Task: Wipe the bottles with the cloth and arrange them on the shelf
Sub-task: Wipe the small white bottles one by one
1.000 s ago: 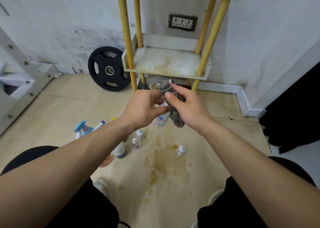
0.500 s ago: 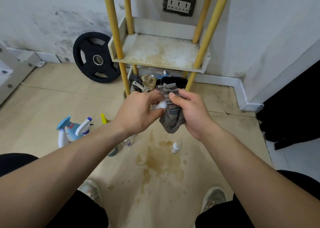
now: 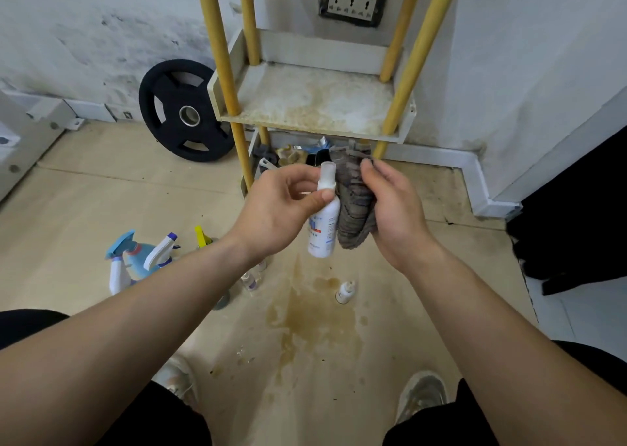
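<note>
While the stained shelf (image 3: pixel 305 106) fills the upper centre of the frame, the left hand (image 3: pixel 281 208) and right hand (image 3: pixel 397 208) meet just below it, the right gripping the grey cloth (image 3: pixel 353 208) in curled fingers, the left pinching the white bottle (image 3: pixel 324 225) at its neck between thumb and fingers, cloth touching bottle.

Single wide-angle camera on person's head, aimed forward and down. Left forearm (image 3: pixel 135 330) enters frame from 7 o'clock, right forearm (image 3: pixel 509 330) from 5. Left hand (image 3: pixel 281 208) and right hand (image 3: pixel 397 215) near centre, close to lens. Stained white shelf on yellow posts (image 3: pixel 305 106) farther off at 12 o'clock. Tan floor (image 3: pixel 101 191) fills lower frame.
</note>
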